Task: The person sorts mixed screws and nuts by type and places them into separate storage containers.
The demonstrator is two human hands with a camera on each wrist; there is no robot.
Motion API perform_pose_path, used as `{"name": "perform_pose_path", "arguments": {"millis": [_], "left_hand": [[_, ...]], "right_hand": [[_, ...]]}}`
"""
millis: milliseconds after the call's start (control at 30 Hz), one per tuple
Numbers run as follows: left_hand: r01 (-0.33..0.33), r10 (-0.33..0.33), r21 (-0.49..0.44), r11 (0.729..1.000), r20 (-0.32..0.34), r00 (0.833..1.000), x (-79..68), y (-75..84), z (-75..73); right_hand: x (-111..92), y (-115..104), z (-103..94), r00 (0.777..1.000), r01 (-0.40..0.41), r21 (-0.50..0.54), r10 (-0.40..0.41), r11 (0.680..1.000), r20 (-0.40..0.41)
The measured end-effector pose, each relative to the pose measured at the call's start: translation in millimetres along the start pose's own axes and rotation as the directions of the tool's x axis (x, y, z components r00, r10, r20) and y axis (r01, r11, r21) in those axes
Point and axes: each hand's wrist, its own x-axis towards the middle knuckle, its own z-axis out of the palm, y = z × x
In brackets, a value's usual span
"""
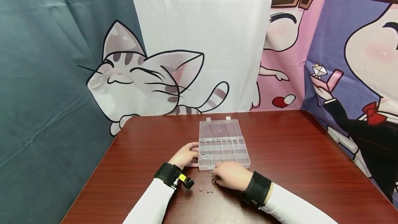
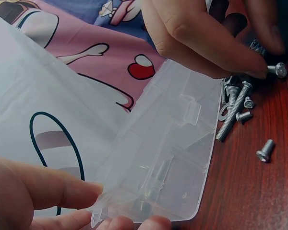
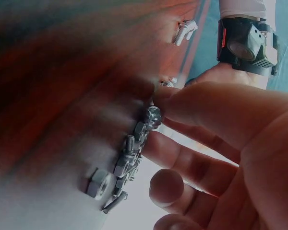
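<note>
A clear plastic compartment box (image 1: 224, 152) lies on the table with its lid (image 1: 220, 129) folded back. My left hand (image 1: 186, 155) rests against the box's left side, relaxed fingers touching its edge. At the front edge my right hand (image 1: 233, 175) pinches a small metal screw (image 2: 278, 70) between thumb and finger, its round head sticking out. Beneath that hand lies a pile of hardware with long screws (image 2: 233, 115), and a hex nut (image 3: 100, 183) sits beside it. Slim metal pieces (image 1: 205, 156) lie in a left compartment of the box.
Several short loose screws (image 1: 201, 189) are scattered on the brown table (image 1: 155, 130) in front of the box, one short screw (image 2: 266, 150) apart from the pile. Printed cloth (image 1: 202, 27) hangs behind the table. Both wrists wear black bands (image 1: 257, 188).
</note>
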Motion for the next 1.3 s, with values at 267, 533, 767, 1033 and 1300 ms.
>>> {"name": "perform_pose_path", "arguments": {"millis": [267, 533, 767, 1033, 1300], "left_hand": [[0.004, -0.003, -0.018, 1.0, 0.01, 1.0, 1.5, -0.2, -0.7], [0.002, -0.001, -0.021, 1.0, 0.012, 1.0, 1.6, -0.1, -0.6], [0.002, -0.002, -0.006, 1.0, 0.004, 1.0, 0.9, -0.2, -1.0], [0.001, -0.001, -0.012, 1.0, 0.005, 1.0, 1.4, -1.1, -1.2], [0.006, -0.006, -0.021, 1.0, 0.005, 1.0, 3.5, -2.1, -1.1]], "right_hand": [[1, 0, 0.4, 1.0, 0.004, -0.008, -0.004, 1.0, -0.004], [2, -1, 1.0, 1.0, -0.002, -0.041, 0.002, 0.999, -0.01], [3, -2, -1.2, 0.999, -0.035, -0.024, 0.034, 0.999, -0.037], [9, 3, -7.1, 0.996, -0.065, 0.045, 0.068, 0.997, -0.066], [28, 6, -11.8, 0.979, -0.125, 0.091, 0.138, 0.988, -0.153]]}}
